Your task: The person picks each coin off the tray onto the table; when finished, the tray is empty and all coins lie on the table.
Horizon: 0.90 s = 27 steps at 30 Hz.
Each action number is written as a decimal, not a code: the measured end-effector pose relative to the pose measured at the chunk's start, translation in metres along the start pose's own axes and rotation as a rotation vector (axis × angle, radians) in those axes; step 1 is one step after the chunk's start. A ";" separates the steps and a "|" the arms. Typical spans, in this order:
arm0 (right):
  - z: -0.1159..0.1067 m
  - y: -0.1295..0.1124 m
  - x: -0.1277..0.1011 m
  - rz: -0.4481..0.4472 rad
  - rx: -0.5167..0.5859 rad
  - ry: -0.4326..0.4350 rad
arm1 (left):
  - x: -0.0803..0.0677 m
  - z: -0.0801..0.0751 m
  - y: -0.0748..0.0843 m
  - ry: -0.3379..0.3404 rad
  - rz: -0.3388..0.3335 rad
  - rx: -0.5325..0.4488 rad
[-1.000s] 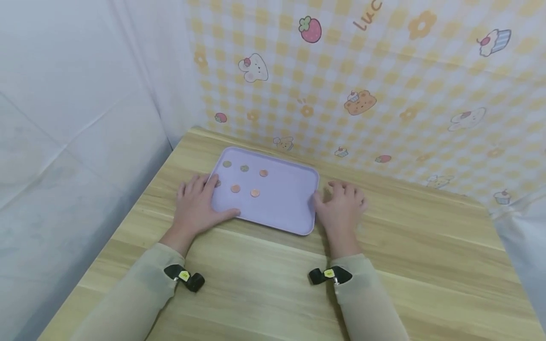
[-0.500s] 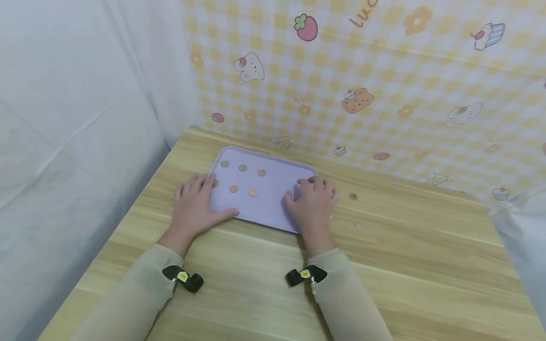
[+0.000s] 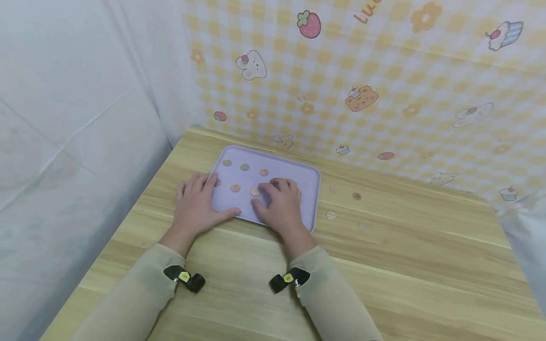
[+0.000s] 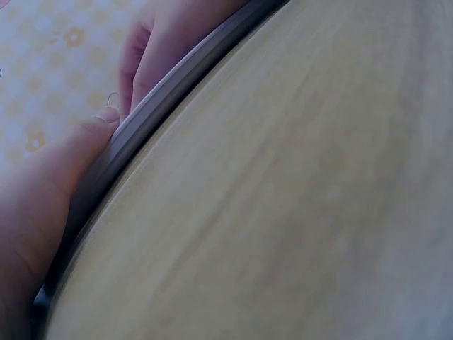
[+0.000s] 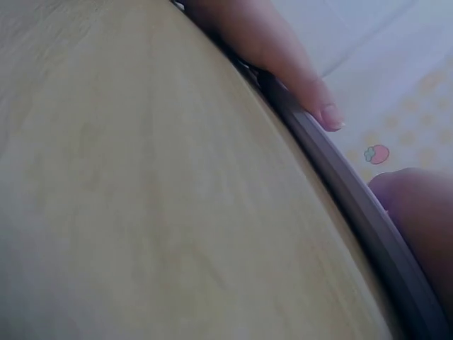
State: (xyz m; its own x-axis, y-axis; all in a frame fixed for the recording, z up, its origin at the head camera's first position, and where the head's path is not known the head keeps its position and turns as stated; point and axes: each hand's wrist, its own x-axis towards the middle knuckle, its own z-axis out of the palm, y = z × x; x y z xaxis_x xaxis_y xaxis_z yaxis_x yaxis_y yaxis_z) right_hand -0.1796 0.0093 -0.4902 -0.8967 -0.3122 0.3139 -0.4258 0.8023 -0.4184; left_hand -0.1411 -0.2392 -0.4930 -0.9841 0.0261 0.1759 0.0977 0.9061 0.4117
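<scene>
My left hand (image 3: 197, 203) lay flat with straight fingers on the near left corner of the lilac tray (image 3: 304, 177), thumb along its near rim, holding nothing but keeping it put on the desk (image 3: 405, 265). My right hand (image 3: 279, 206) was over the tray's middle with loosely bent fingers, their tips at a copper coin (image 3: 255, 192); whether it pinched a coin I could not tell, for the fingers hid what lay beneath.

To do this well, I judged, the left hand needed to press steadily so the tray would not slide, while the right worked with fingertips only, one coin at a time, without nudging its neighbours.

The coins were small, flat and round, some copper, some duller. Several lay apart in the tray's left half; others lay on the desk right of the tray, among them a silvery coin (image 3: 330, 215) near its corner.
</scene>
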 end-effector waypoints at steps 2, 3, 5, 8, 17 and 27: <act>0.001 0.000 0.000 -0.014 0.029 -0.040 | 0.000 0.000 0.001 0.001 0.003 0.002; 0.002 0.000 0.000 -0.016 0.028 -0.054 | 0.001 0.000 0.001 0.002 0.004 0.001; 0.003 0.002 0.001 -0.018 0.019 -0.080 | 0.001 0.000 0.001 0.004 0.004 0.002; 0.003 0.003 0.001 -0.016 0.001 -0.107 | 0.002 0.001 0.001 0.003 0.000 0.003; 0.003 0.004 0.002 -0.035 -0.018 -0.157 | 0.001 0.002 0.001 -0.022 -0.017 0.009; 0.000 0.001 0.003 -0.008 0.057 -0.179 | 0.000 0.001 -0.001 -0.021 -0.024 0.010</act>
State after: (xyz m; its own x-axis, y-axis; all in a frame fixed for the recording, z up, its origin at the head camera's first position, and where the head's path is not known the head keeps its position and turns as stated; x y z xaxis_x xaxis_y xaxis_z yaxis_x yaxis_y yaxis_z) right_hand -0.1829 0.0093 -0.4893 -0.8981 -0.4087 0.1626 -0.4350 0.7708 -0.4655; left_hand -0.1417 -0.2392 -0.4945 -0.9890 0.0134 0.1470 0.0728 0.9108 0.4065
